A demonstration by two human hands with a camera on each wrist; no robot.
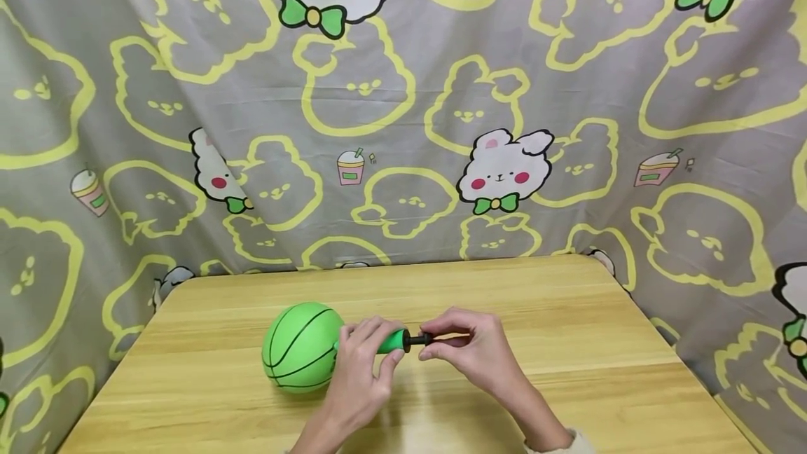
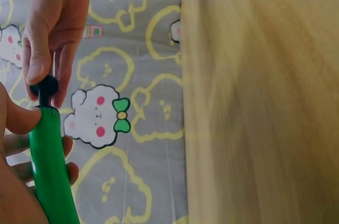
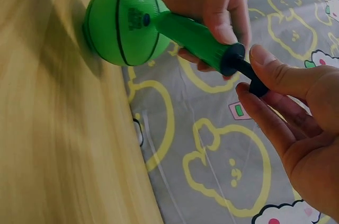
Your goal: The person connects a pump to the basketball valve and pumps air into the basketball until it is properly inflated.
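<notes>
A green ball with black seam lines sits on the table, left of both hands. My left hand grips the green barrel of a hand pump, whose narrow end meets the ball at its dark valve spot. At the other end, my right hand pinches the black handle between thumb and fingers. A short length of black rod shows between handle and barrel. Part of the barrel is hidden behind the left hand's fingers in the head view.
The wooden table spreads out around the hands. A grey curtain with yellow outlines and white cartoon animals hangs behind the table and along both its sides.
</notes>
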